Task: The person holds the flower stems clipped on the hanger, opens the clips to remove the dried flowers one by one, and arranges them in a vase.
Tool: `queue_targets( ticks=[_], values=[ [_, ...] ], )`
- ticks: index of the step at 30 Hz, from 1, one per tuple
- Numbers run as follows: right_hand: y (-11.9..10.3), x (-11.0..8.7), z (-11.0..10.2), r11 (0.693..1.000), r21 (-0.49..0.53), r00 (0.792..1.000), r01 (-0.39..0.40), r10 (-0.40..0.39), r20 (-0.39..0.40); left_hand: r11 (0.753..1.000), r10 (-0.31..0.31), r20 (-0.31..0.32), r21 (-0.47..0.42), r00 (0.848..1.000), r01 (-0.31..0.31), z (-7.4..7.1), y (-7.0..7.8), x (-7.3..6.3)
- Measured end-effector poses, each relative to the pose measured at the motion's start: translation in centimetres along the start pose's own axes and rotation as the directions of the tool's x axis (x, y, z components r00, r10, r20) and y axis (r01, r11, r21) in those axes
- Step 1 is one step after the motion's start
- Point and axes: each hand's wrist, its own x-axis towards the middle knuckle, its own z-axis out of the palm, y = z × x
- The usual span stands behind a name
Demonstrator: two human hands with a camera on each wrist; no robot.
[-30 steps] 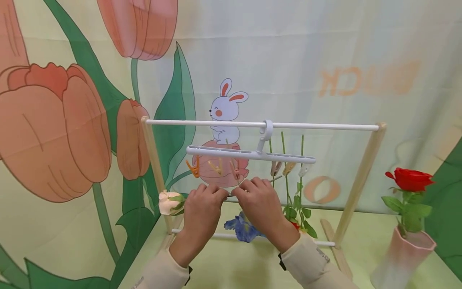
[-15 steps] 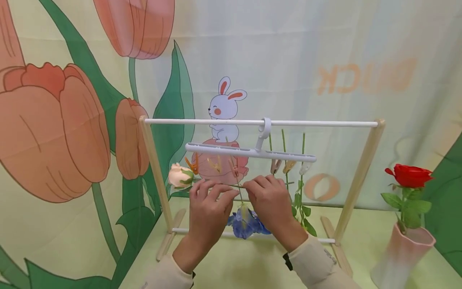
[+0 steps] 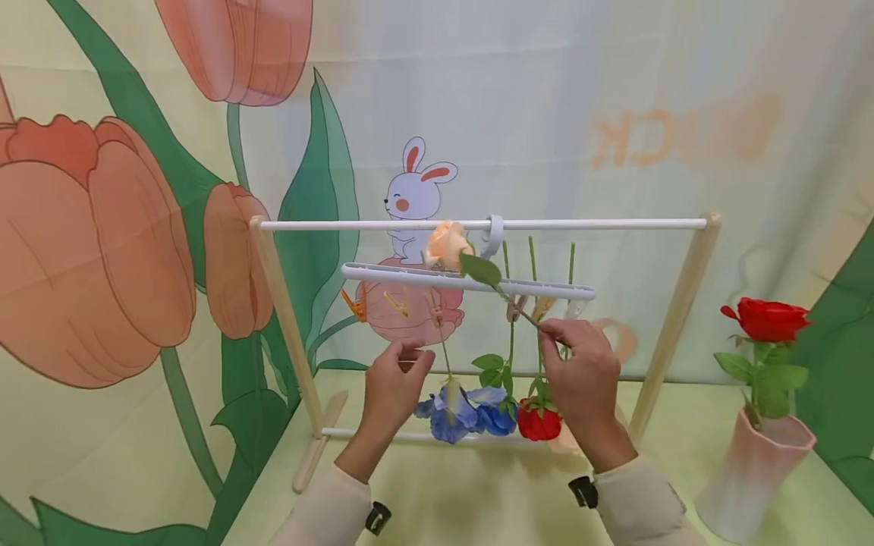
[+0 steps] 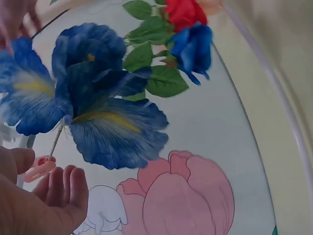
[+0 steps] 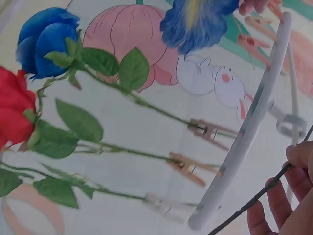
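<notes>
My right hand (image 3: pixel 580 371) pinches the dark stem (image 5: pixel 252 200) of a peach rose (image 3: pixel 447 245). The bloom points up and left, overlapping the grey clip hanger (image 3: pixel 410 274) in the head view. My left hand (image 3: pixel 399 379) holds nothing; its fingers are loosely bent below the hanger's left half. In the left wrist view it is close to a pink clip (image 4: pixel 39 169), from which a blue iris (image 4: pixel 117 132) hangs head down. Orange (image 3: pixel 355 303) and yellow clips (image 3: pixel 397 305) on the left hold no flower.
The hanger hooks over a white rod (image 3: pixel 601 224) on a wooden stand (image 3: pixel 676 326). A blue rose (image 5: pixel 46 41), a red rose (image 5: pixel 14 110) and a peach bloom (image 3: pixel 565 441) hang upside down. At right, a pink-white vase (image 3: pixel 740 478) bears an upright red rose (image 3: pixel 765 318).
My left hand has let go of the rose stem. The right hand has moved right and turned the peach rose from lying sideways at the left to pointing up in front of the hanger.
</notes>
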Motion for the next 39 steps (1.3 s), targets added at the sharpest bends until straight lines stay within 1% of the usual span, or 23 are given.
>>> queue_targets(
  ticks=[1,3,5,7,9,11,13,15,17,20,22,24,27,29,32,36,37,39],
  values=[
    [0.4,0.0,-0.3,1.0,0.005,1.0,-0.029,0.029,0.002,0.998,-0.059,0.021,-0.029,0.998,0.06,0.1,0.1,0.4],
    [1.1,-0.1,-0.8,0.997,0.005,0.997,-0.077,0.077,0.007,0.986,-0.14,0.059,-0.081,0.988,0.145,0.4,0.4,1.2],
    [1.8,-0.1,-1.4,0.993,0.003,0.993,-0.12,0.12,0.005,0.969,-0.186,0.104,-0.145,0.977,0.2,0.8,0.8,1.8],
    [2.6,-0.1,-2.1,0.987,0.001,0.987,-0.159,0.159,-0.005,0.944,-0.222,0.154,-0.215,0.963,0.252,1.2,1.2,2.3],
    [3.3,-0.1,-2.9,0.981,-0.01,0.981,-0.194,0.193,-0.022,0.915,-0.245,0.197,-0.275,0.949,0.294,1.5,1.4,2.6],
    [4.0,-0.1,-3.7,0.975,-0.019,0.974,-0.223,0.222,-0.042,0.886,-0.26,0.23,-0.328,0.938,0.327,1.8,1.6,2.8],
    [4.8,0.0,-4.5,0.969,-0.037,0.968,-0.246,0.243,-0.065,0.87,-0.268,0.246,-0.354,0.931,0.344,1.9,1.7,2.9],
    [5.6,0.1,-5.2,0.962,-0.049,0.961,-0.267,0.262,-0.088,0.859,-0.281,0.254,-0.364,0.925,0.361,2.0,1.8,2.9],
    [6.5,0.2,-6.0,0.956,-0.058,0.953,-0.288,0.281,-0.111,0.853,-0.294,0.258,-0.364,0.92,0.375,2.0,1.7,2.9],
    [7.8,0.2,-7.5,0.938,-0.072,0.933,-0.339,0.325,-0.152,0.844,-0.314,0.266,-0.363,0.912,0.396,2.1,1.5,3.0],
    [8.6,0.3,-8.5,0.921,-0.08,0.914,-0.381,0.363,-0.179,0.841,-0.323,0.272,-0.358,0.907,0.406,2.2,1.4,3.0],
    [9.5,0.3,-9.7,0.898,-0.096,0.891,-0.43,0.405,-0.207,0.842,-0.325,0.277,-0.35,0.904,0.41,2.3,1.2,3.1],
    [10.4,0.4,-11.1,0.858,-0.123,0.853,-0.499,0.462,-0.241,0.844,-0.328,0.271,-0.346,0.905,0.41,2.1,1.0,3.1],
    [11.0,0.5,-11.8,0.833,-0.137,0.828,-0.537,0.488,-0.278,0.845,-0.327,0.266,-0.346,0.907,0.407,1.9,1.0,3.2],
    [12.0,0.6,-12.5,0.799,-0.131,0.785,-0.587,0.522,-0.335,0.847,-0.33,0.26,-0.343,0.907,0.406,1.8,1.0,3.3],
    [13.2,-0.1,-12.9,0.762,-0.12,0.735,-0.636,0.552,-0.393,0.85,-0.329,0.258,-0.339,0.908,0.404,1.6,1.0,3.2],
    [13.5,-0.3,-13.0,0.751,-0.121,0.724,-0.649,0.561,-0.401,0.85,-0.329,0.258,-0.339,0.908,0.404,1.7,0.9,3.1],
    [14.1,-0.8,-13.1,0.744,-0.119,0.712,-0.658,0.562,-0.42,0.849,-0.328,0.259,-0.34,0.909,0.404,1.7,0.9,3.1]
  ],
)
